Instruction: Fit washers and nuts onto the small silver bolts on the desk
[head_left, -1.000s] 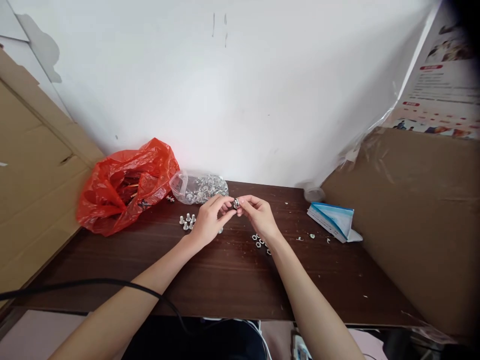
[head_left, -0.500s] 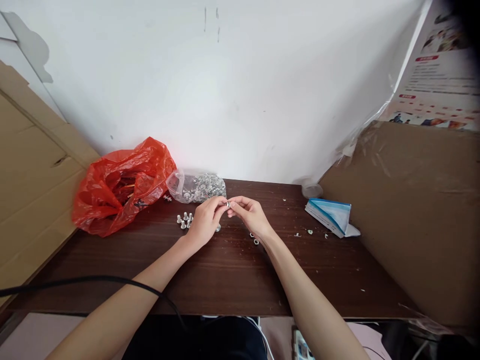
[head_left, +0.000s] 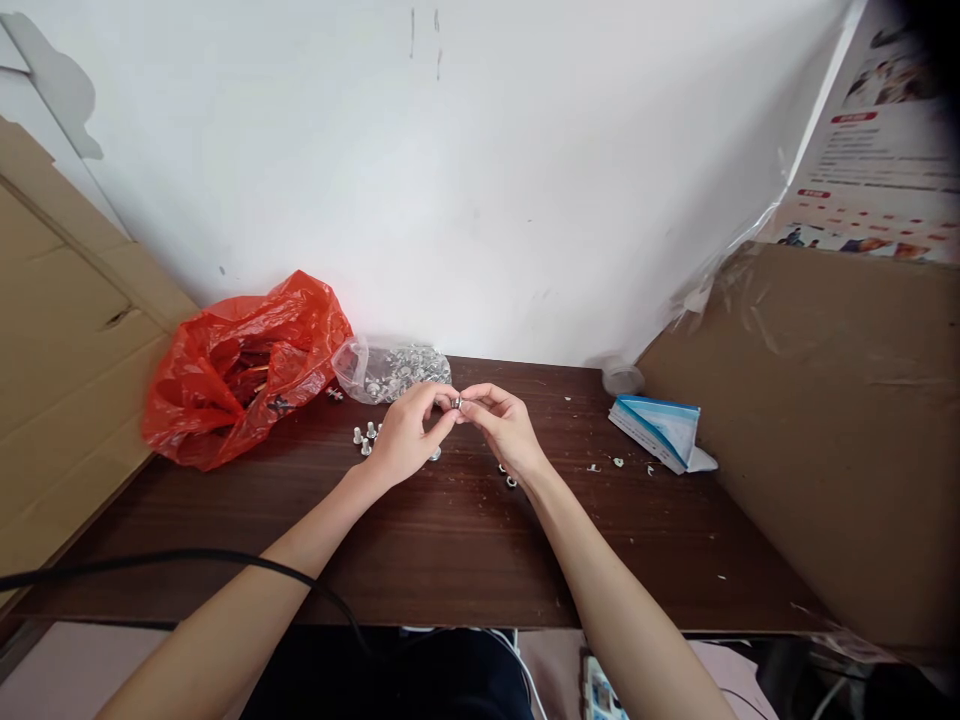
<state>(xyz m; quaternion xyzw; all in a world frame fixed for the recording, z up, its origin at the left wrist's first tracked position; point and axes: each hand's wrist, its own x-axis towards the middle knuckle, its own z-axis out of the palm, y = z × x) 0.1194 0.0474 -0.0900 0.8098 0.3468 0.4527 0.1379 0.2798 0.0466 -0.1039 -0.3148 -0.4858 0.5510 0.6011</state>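
My left hand [head_left: 411,432] and my right hand [head_left: 504,428] meet above the table, fingertips pinched together on a small silvery metal fastener [head_left: 457,403]. Fingers cover most of it, so I cannot make out whether it is a bolt, a nut or both joined. Left of my left hand several short metal bolts [head_left: 366,446] stand upright on their heads, partly hidden by that hand. Another round metal head [head_left: 435,454] shows just below the left fingers. By my right wrist lie small ring-like nuts [head_left: 511,482], partly covered by the wrist.
On the dark wooden table [head_left: 450,560], a clear bag of metal fasteners [head_left: 412,372] lies against the wall beside a red plastic bag [head_left: 247,370]. A blue-white packet [head_left: 656,430] and a clear round container [head_left: 622,377] sit right. Cardboard [head_left: 817,430] flanks the table. A black cable [head_left: 187,556] crosses my left forearm.
Both hands stay together on the fastener. My left fingers have shifted slightly, with a wider gap between index finger and thumb. The view has tilted a little.
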